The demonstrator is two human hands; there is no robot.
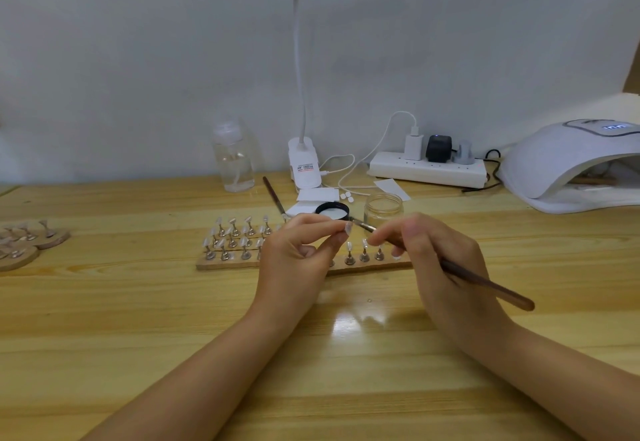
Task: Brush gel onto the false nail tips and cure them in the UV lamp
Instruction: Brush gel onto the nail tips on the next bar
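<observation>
1. Two hands meet over the wooden holder board point(363, 269): our left hand point(294, 260) pinches a single nail tip point(347, 228) between thumb and fingertips, lifted above the board, while our right hand point(440, 260) is clamped on the brush point(485, 284), its bristle end reaching the tip.
2. The other tips on stands point(235, 236) sit in rows on the board, just behind and beside our hands.
3. The open gel jar point(332, 212) and a clear glass jar point(383, 210) stand just beyond the board; the UV lamp point(561, 163) is well apart at the right, its display lit.
4. We judge the pinch a risk: the tip is small, and brush pressure could twist it out of our fingers.
5. Too much gel could run onto our fingertips or flood the tip's edges.
6. Our right wrist hovers close over the right-hand stands; a careless sweep might knock them.
</observation>
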